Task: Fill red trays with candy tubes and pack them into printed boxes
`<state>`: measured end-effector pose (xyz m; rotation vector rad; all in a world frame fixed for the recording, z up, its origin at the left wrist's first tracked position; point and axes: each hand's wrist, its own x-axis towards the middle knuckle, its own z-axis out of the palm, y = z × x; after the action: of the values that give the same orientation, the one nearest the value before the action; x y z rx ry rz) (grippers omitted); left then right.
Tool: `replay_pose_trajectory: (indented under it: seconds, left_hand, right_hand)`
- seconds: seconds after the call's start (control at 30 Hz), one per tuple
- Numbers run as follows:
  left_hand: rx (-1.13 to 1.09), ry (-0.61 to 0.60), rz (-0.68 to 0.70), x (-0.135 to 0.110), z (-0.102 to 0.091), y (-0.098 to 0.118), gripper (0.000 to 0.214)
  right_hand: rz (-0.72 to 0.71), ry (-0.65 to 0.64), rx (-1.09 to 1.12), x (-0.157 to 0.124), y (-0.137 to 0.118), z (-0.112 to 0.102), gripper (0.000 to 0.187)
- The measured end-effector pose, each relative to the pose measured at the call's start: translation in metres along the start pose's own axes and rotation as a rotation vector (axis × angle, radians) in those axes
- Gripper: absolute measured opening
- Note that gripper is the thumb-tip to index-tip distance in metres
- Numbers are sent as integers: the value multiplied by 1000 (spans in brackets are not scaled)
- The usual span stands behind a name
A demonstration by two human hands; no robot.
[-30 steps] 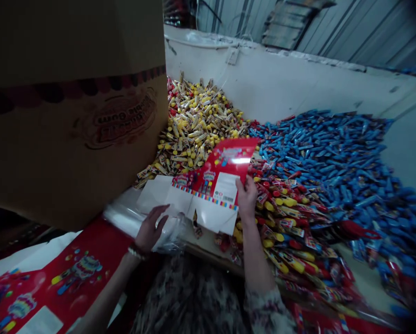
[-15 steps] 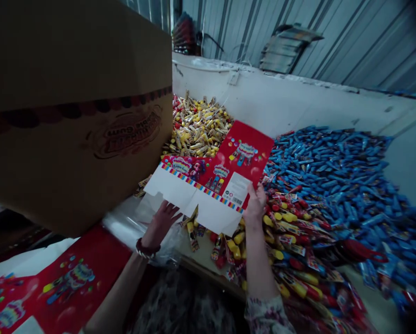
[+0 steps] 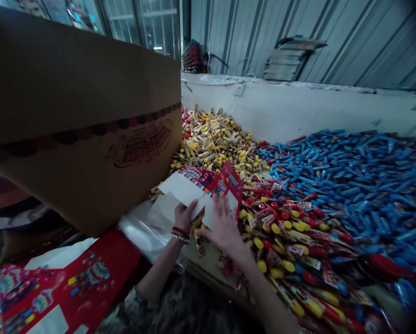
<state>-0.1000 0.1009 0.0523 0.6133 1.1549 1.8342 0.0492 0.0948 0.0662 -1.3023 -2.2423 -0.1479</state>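
Observation:
A red and white flat printed carton (image 3: 190, 188) with a striped band is held low over the candy. My left hand (image 3: 183, 218), with bracelets at its wrist, grips the carton's near white flap, thumb on top and the other fingers partly hidden. My right hand (image 3: 225, 229) is open, its fingers spread against the carton's right part, thumb stretched to the left. The carton's red right panel (image 3: 231, 178) stands folded up at an angle beyond those fingers. Clear plastic film (image 3: 141, 232) lies by my left wrist.
A big brown cardboard box (image 3: 89, 139) stands at left. Heaps of yellow-capped (image 3: 215, 139), blue (image 3: 350, 181) and mixed red-yellow wrapped candy tubes (image 3: 291, 232) fill the white-walled table. More flat red cartons (image 3: 86, 283) lie at lower left. A dark red object (image 3: 385, 269) sits at right.
The right hand has shifted from the carton's right edge to lie spread over it. The left hand has taken hold of the near flap. The red panel has folded up.

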Motion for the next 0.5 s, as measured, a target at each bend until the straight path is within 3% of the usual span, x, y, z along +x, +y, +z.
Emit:
replay_pose_trajectory:
  seconds: [0.1, 0.27, 0.37, 0.43, 0.5]
  left_hand:
    - [38, -17, 109, -1, 9, 17, 47]
    - [133, -56, 275, 11, 18, 49, 38]
    - [256, -236, 355, 19, 18, 80, 38]
    - [480, -344, 499, 24, 13, 106, 40]
    - [737, -349, 664, 28, 5, 133, 38]
  right_hand:
    - [-94, -19, -101, 5, -27, 2, 88]
    - [-195, 138, 170, 20, -8, -23, 56]
    - [10, 320, 343, 30, 11, -55, 45]
    - [202, 470, 432, 39, 24, -79, 42]
    - [343, 587, 538, 48, 36, -101, 44]
